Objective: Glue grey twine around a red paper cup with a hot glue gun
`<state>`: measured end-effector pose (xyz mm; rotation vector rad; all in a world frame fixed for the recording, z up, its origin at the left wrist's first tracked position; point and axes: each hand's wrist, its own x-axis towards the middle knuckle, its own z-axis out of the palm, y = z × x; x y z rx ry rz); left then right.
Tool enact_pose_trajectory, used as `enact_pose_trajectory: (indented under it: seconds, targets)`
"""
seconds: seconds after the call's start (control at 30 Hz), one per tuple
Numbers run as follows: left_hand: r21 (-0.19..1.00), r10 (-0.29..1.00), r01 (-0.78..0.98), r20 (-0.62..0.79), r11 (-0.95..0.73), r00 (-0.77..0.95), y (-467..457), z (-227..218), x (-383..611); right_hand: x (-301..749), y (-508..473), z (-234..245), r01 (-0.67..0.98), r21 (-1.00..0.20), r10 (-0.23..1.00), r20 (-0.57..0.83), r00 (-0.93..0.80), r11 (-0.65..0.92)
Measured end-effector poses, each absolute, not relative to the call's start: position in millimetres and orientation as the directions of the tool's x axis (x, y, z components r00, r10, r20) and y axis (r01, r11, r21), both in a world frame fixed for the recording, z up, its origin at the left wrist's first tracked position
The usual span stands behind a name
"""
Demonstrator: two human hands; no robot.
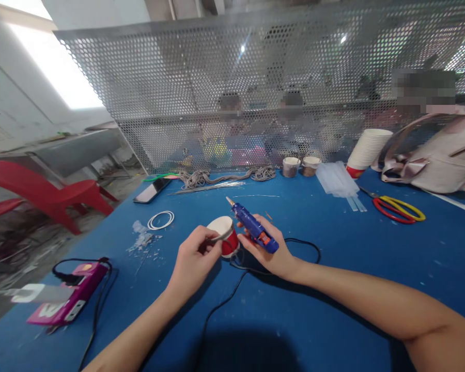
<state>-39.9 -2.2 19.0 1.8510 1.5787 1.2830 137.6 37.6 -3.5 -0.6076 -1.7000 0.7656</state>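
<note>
Well, I see my left hand (194,258) pinching a small red and white cup (225,235), tipped over, in the middle of the blue desk (333,289). My right hand (273,253) is wrapped around a blue glue gun (253,227) just beside the cup, its tip pointing far and left. A black cord (220,305) trails near me. Scissors (397,209) lie far right, well apart.
</note>
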Motion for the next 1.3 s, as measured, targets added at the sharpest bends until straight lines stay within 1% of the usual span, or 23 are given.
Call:
enact_pose_trajectory:
  seconds: [0.13,0.23,0.37,0.47,0.67,0.83,1.0,1.1,1.2,1.3]
  targets:
    - [0.866,0.951,0.481,0.251,-0.137,-0.181,3,22,-48,140,39,-7,-0.009,-0.893,0.866,0.439,-0.240,0.450]
    - [0.905,0.958,0.418,0.188,-0.082,-0.219,6,24,-51,141,42,-15,-0.022,-0.948,0.915,0.312,-0.255,0.317]
    - [0.943,0.959,0.327,0.153,-0.069,-0.238,7,26,-52,141,45,-23,-0.030,-0.967,0.917,0.249,-0.311,0.252]
    - [0.942,0.955,0.320,0.183,-0.102,-0.235,11,24,-57,142,44,-23,0.001,-0.967,0.900,0.238,-0.366,0.256]
    - [0.927,0.937,0.332,0.258,-0.172,-0.235,26,14,-66,146,39,-22,0.063,-0.941,0.846,0.269,-0.460,0.333]
    - [0.942,0.947,0.301,0.224,-0.150,-0.230,34,17,-57,147,39,-24,0.133,-0.867,0.783,0.355,-0.510,0.480]
    - [0.974,0.966,0.185,0.166,-0.129,-0.197,41,24,-45,146,35,-21,0.159,-0.785,0.738,0.465,-0.489,0.599]
    - [0.977,0.963,0.153,0.180,-0.150,-0.202,45,25,-42,148,32,-13,0.145,-0.737,0.695,0.527,-0.488,0.660]
    - [0.978,0.955,0.124,0.191,-0.166,-0.228,46,23,-42,151,38,-2,0.117,-0.703,0.651,0.564,-0.509,0.701]
    - [0.981,0.943,0.096,0.189,-0.169,-0.273,43,18,-44,152,54,6,0.109,-0.711,0.667,0.580,-0.468,0.695]
